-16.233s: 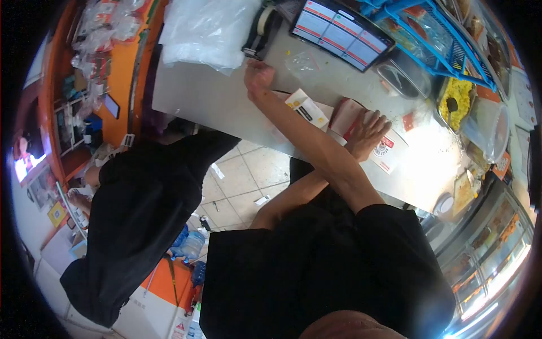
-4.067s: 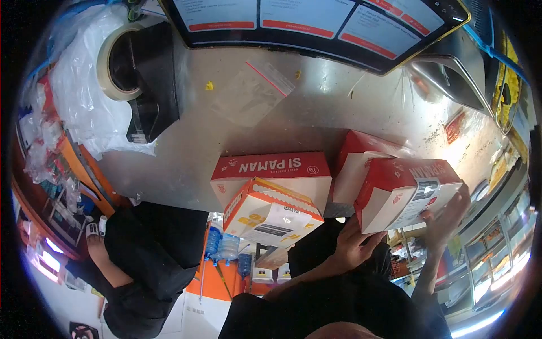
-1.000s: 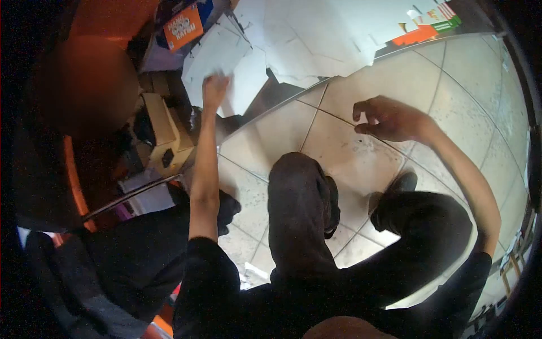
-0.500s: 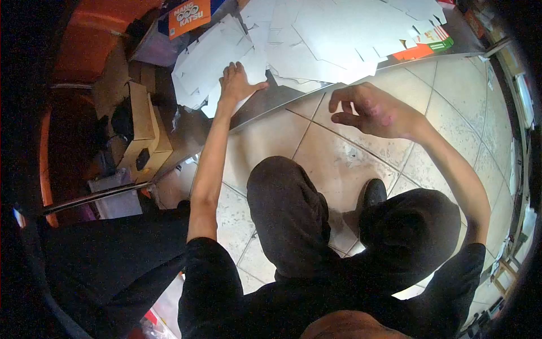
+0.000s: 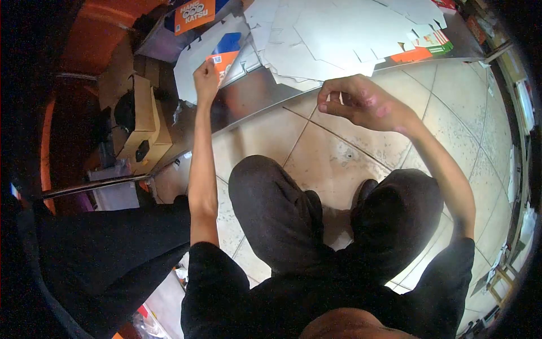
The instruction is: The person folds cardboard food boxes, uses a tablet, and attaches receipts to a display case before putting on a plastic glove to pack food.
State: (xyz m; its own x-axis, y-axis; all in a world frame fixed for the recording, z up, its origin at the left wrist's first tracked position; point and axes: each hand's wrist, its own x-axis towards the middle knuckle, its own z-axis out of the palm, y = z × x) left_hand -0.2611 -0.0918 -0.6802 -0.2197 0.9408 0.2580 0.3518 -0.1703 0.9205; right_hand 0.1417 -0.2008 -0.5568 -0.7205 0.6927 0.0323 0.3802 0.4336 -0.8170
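Centrally, a white cardboard stack (image 5: 322, 39) lies flat on a dark metal shelf (image 5: 245, 104), with 2 bare hands near its front. Left of the stack, the left hand (image 5: 207, 82) is curled closed on the near edge of 1 printed sheet (image 5: 227, 55); exact fingertip contact is partly hidden. The sheet, orange and blue with white lettering, lies over smaller white sheets (image 5: 189, 62) directly left of the stack. The right hand (image 5: 361, 101), just in front of the stack, hangs above the tiled floor (image 5: 316, 144); its fingers are loosely bent, with a gap to the thumb and nothing held. Upper left of the stack: an orange panel (image 5: 195, 16) lettered MANG KATSU. Farther left of the stack and nearer the wearer: a brown cardboard box (image 5: 152, 133). In front of the stack: 2 bent knees in dark trousers (image 5: 265, 198).
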